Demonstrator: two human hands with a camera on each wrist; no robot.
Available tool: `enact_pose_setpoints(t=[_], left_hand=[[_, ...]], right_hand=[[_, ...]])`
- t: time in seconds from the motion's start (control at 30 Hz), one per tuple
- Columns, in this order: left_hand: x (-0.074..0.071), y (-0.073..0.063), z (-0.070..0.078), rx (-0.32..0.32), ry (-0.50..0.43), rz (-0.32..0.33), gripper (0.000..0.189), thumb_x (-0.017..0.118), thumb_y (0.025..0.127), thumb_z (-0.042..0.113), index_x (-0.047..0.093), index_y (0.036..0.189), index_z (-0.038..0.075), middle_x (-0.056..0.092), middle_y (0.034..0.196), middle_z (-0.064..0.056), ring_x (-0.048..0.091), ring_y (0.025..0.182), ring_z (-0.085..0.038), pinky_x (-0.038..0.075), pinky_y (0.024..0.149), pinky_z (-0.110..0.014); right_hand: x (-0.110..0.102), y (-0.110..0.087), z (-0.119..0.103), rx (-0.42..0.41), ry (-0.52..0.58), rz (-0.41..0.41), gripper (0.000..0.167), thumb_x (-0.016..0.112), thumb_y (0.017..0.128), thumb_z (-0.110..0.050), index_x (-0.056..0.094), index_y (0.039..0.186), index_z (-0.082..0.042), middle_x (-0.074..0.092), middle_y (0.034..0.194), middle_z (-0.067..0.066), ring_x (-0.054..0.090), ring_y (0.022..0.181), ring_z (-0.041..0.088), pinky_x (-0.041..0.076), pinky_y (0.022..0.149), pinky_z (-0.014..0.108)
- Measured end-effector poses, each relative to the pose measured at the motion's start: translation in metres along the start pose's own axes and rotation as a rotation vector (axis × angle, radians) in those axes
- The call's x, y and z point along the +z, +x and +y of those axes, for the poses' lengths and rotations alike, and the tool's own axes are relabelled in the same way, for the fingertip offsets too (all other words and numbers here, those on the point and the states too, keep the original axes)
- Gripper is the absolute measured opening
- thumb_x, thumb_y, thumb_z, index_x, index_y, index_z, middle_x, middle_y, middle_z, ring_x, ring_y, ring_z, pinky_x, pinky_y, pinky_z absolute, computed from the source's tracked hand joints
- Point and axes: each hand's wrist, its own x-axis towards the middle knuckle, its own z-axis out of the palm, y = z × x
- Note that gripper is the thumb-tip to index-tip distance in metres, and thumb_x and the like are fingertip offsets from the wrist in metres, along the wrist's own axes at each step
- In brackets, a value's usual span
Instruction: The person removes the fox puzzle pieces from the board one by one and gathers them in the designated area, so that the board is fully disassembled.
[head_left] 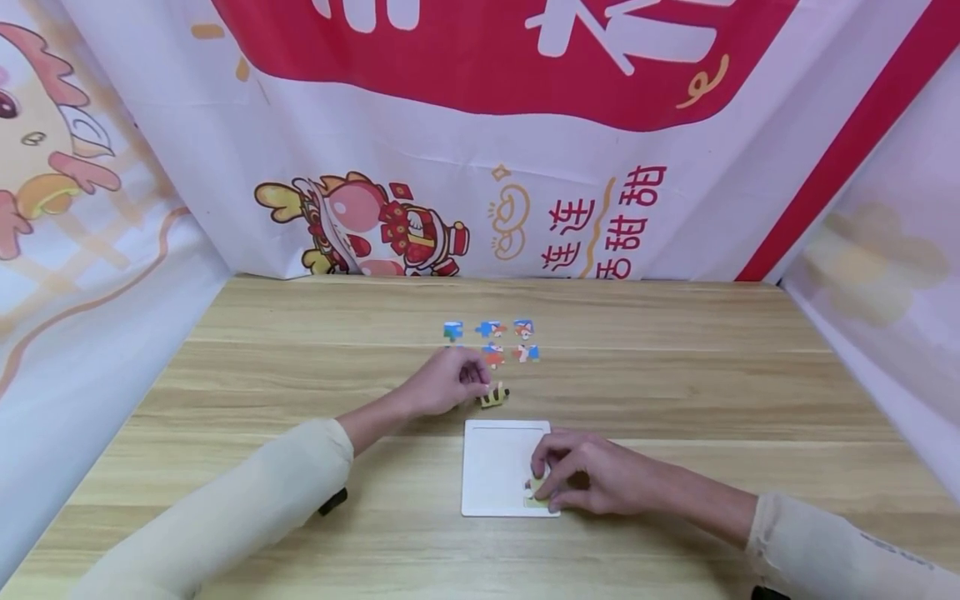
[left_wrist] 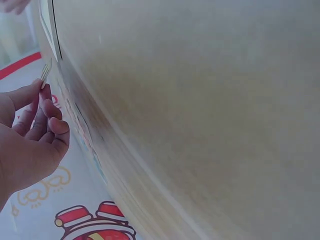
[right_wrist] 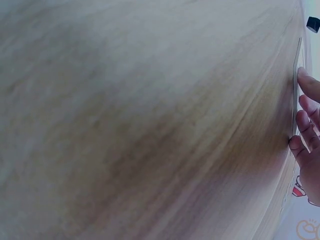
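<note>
My left hand (head_left: 450, 385) pinches yellowish puzzle pieces (head_left: 493, 396) with dark bands between thumb and fingertips, above the table just beyond the white puzzle tray (head_left: 495, 467). In the left wrist view these puzzle pieces (left_wrist: 46, 73) appear edge-on as thin slivers; how many I cannot tell. My right hand (head_left: 588, 475) has its thumb and fingers around a pale yellow puzzle piece (head_left: 534, 500) at the tray's near right corner. Its fingertips touch the tray edge in the right wrist view, where the piece itself is hidden.
Several blue and orange puzzle pieces (head_left: 523, 328) lie in rows beyond the tray, partly covered by the left hand. The wooden table (head_left: 675, 367) is bordered by a printed cloth (head_left: 450, 142) at the back and cloth walls on both sides.
</note>
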Motion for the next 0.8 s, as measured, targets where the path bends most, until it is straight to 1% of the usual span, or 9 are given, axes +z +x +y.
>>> enact_pose_setpoints(t=[0.1,0.2,0.33,0.43,0.57,0.8], left_hand=[[0.0,0.008,-0.001,-0.029,0.018,0.018,0.008,0.075,0.092,-0.001,0.07,0.087,0.003,0.066,0.081,-0.003,0.057,0.071,-0.012,0.049,0.065,-0.024],[0.0,0.014,-0.002,-0.042,0.049,0.032,0.008,0.077,0.091,0.0,0.071,0.086,0.003,0.067,0.081,-0.003,0.058,0.072,-0.012,0.05,0.066,-0.024],[0.001,0.021,-0.005,-0.054,0.081,0.034,0.008,0.079,0.089,0.001,0.071,0.087,0.004,0.067,0.08,-0.002,0.058,0.07,-0.012,0.05,0.065,-0.023],[0.002,0.024,-0.006,-0.053,0.103,0.037,0.008,0.08,0.088,0.001,0.072,0.087,0.003,0.067,0.078,-0.002,0.058,0.068,-0.012,0.05,0.064,-0.023],[0.002,0.028,-0.007,-0.046,0.118,0.042,0.009,0.08,0.087,0.0,0.072,0.085,0.003,0.068,0.078,-0.003,0.06,0.069,-0.011,0.053,0.065,-0.022],[0.002,0.031,-0.007,-0.051,0.097,0.03,0.01,0.08,0.084,-0.004,0.072,0.085,0.002,0.068,0.079,-0.004,0.062,0.072,-0.012,0.055,0.066,-0.022]], right_hand=[[-0.001,0.0,0.0,-0.005,0.008,-0.001,0.013,0.083,0.088,-0.015,0.083,0.101,-0.017,0.064,0.109,-0.006,0.053,0.093,0.003,0.052,0.08,0.02],[-0.001,0.0,0.001,-0.016,0.009,0.002,0.013,0.083,0.088,-0.016,0.083,0.101,-0.017,0.064,0.109,-0.006,0.053,0.093,0.003,0.051,0.08,0.019],[-0.001,0.001,0.002,-0.044,-0.002,0.012,0.013,0.083,0.088,-0.015,0.083,0.101,-0.017,0.064,0.108,-0.006,0.053,0.092,0.003,0.051,0.08,0.019],[-0.001,0.001,0.002,-0.053,-0.005,0.017,0.013,0.083,0.088,-0.015,0.083,0.101,-0.017,0.064,0.108,-0.006,0.053,0.092,0.003,0.051,0.08,0.019],[-0.001,0.001,0.002,-0.052,-0.001,0.017,0.013,0.083,0.089,-0.016,0.083,0.102,-0.017,0.064,0.108,-0.006,0.053,0.092,0.003,0.051,0.08,0.019],[-0.001,0.0,0.002,-0.043,0.004,0.012,0.013,0.083,0.089,-0.016,0.083,0.102,-0.017,0.064,0.108,-0.006,0.053,0.092,0.003,0.051,0.079,0.019]])
